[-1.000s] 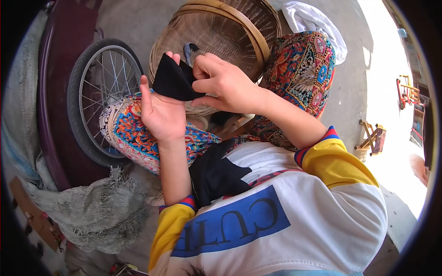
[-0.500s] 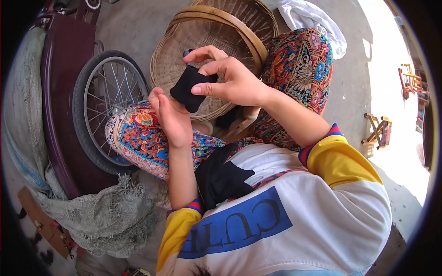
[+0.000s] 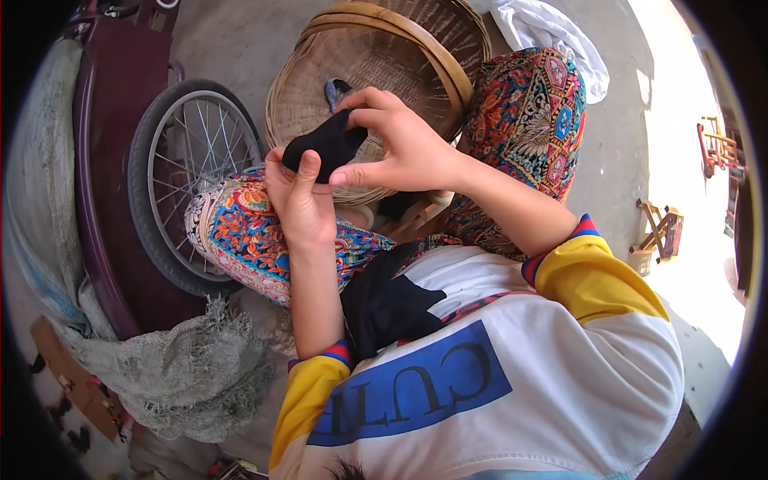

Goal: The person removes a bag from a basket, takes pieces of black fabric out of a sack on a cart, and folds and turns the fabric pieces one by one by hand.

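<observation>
A small black cloth piece [image 3: 324, 148], with a pouch-like opening on its right side, is held between my two hands above the basket's near rim. My left hand [image 3: 306, 204] pinches its lower left part, thumb in front and fingers behind. My right hand [image 3: 408, 152] grips its upper right edge with the fingers at the opening, and the thumb lies lower, near the cloth. More black cloth [image 3: 384, 308] lies on my lap against the white shirt. Inside the wicker basket [image 3: 300, 80] a blue-grey and black item [image 3: 332, 94] shows just past my fingers.
A second wicker basket [image 3: 472, 32] sits behind the first. To the left are a spoked wheel [image 3: 148, 232], a maroon vehicle body [image 3: 104, 160] and a frayed woven sheet [image 3: 192, 384]. White cloth [image 3: 552, 36] lies at the upper right, with a folding wooden stool [image 3: 662, 230] farther right.
My left hand has closed its thumb onto the black cloth, which has shifted slightly left and up. The right fingers have moved to its edge, and its opening now shows.
</observation>
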{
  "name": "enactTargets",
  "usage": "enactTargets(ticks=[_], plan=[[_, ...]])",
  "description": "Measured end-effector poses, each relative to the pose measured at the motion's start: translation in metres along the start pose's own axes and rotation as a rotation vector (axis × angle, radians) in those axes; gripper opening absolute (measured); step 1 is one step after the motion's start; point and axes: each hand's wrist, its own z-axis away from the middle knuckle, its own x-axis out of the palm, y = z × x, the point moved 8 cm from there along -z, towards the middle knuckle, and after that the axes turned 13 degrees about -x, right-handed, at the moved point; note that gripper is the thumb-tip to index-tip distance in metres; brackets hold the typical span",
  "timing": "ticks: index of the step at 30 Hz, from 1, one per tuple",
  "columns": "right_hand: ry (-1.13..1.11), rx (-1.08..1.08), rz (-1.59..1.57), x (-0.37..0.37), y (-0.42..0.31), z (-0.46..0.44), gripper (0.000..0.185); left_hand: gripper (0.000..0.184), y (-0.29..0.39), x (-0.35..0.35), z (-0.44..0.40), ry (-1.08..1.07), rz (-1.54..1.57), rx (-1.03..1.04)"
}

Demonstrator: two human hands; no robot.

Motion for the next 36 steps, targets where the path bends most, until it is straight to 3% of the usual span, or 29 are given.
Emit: enactTargets(ticks=[2,4,6,8,13,17,20,23,24,26,27,31,36], plan=[[0.118,0.062,-0.248,-0.004,0.010,-0.001,0.051,0.034,-0.003,0.010,0.003,-0.020,-0.091,0.024],[0.129,0.065,-0.223,-0.010,0.010,-0.001,0.047,0.056,-0.004,0.026,0.010,-0.001,-0.232,0.085],[0.168,0.187,-0.332,-0.010,0.020,0.003,0.038,0.049,0.001,0.040,0.015,-0.120,-0.329,0.145],[0.166,0.236,-0.330,-0.010,0.021,0.005,0.031,0.037,-0.004,0.033,0.010,-0.187,0.071,-0.042],[0.165,-0.004,-0.069,-0.012,-0.004,-0.001,0.026,0.026,0.000,0.015,-0.001,0.012,0.126,-0.114],[0.065,-0.110,0.027,-0.009,-0.016,-0.002,0.024,0.029,0.004,0.008,-0.002,0.018,0.089,-0.049],[-0.020,-0.101,0.111,-0.007,-0.015,-0.002,0.032,0.033,0.012,0.012,0.004,0.018,0.045,0.051],[-0.048,-0.013,-0.037,-0.008,-0.004,-0.001,0.057,0.042,0.017,0.018,0.008,-0.009,-0.078,0.158],[-0.044,-0.010,-0.033,-0.009,-0.002,-0.001,0.057,0.048,0.019,0.032,0.013,-0.061,-0.214,0.208],[0.051,0.203,-0.456,-0.007,0.015,0.001,0.049,0.058,0.020,0.057,0.021,-0.169,-0.451,0.301],[0.069,0.220,-0.522,-0.010,0.017,-0.002,0.036,0.055,0.013,0.054,0.019,-0.177,-0.392,0.239],[0.073,0.257,-0.611,-0.005,0.019,0.000,0.019,0.052,0.016,0.050,0.017,-0.086,-0.248,0.145],[0.022,0.209,-0.551,0.004,0.014,0.003,0.023,0.052,0.023,0.043,0.015,-0.047,-0.185,0.101]])
